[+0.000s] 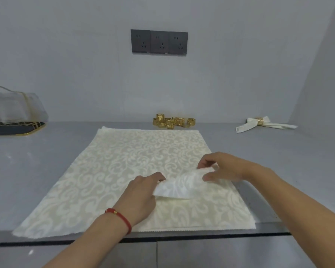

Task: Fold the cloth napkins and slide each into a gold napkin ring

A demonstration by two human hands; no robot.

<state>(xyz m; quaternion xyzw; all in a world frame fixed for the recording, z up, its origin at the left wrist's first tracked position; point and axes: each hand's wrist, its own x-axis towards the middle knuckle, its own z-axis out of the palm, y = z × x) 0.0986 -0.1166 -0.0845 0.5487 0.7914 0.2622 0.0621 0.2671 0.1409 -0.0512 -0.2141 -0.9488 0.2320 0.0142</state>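
— So, what do the fingers hold?

— The right hand [222, 167] pinches a raised fold of the cream patterned napkin [124, 171] between thumb and curled fingers. The left hand [141, 194], a red bracelet [122, 219] at its wrist, grips the fold's other end; its fingertips are hidden under the cloth.

— And the napkin itself?

— It lies spread flat on the grey counter [46, 161], the lifted fold between both hands. The gold rings [172, 121] sit heaped just beyond its far edge. A finished napkin in its ring [259, 123] lies far right.
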